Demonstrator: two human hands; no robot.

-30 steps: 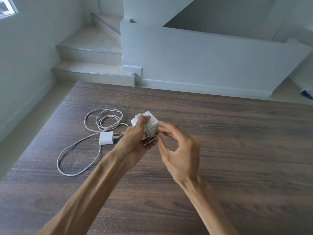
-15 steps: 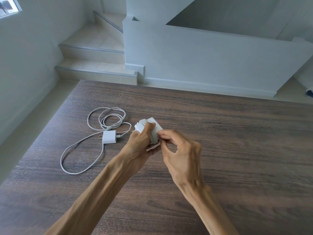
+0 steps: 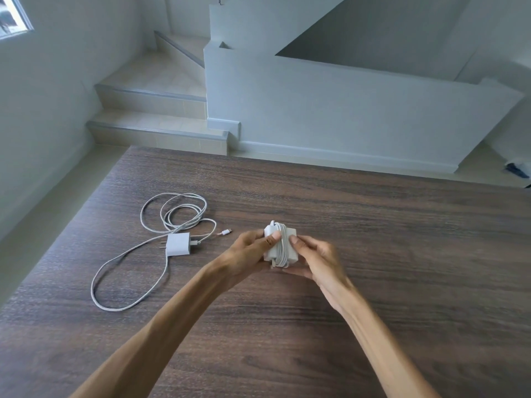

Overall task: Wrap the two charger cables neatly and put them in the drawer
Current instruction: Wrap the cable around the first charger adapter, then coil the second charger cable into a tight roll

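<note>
A white charger block with its cable wound around it [image 3: 280,245] is held above the middle of the dark wooden table [image 3: 373,254]. My left hand [image 3: 248,254] grips its left side, thumb on top. My right hand [image 3: 316,259] holds its right side, with the thumb on the block's face and fingers beneath. A second white charger [image 3: 178,244] lies flat on the table to the left. Its cable [image 3: 129,271] sprawls in loose loops around it, and the plug end [image 3: 226,232] points towards my hands. No drawer is in view.
Beyond the table's far edge are tiled steps [image 3: 149,110] and a white half wall [image 3: 344,116]. The table's left edge runs diagonally beside a pale floor [image 3: 43,202]. A dark object [image 3: 517,170] lies on the floor at far right.
The block has turned so its wound cable faces up. My right hand has shifted from pinching at the cable end to holding the block's right side. The second charger has not moved.
</note>
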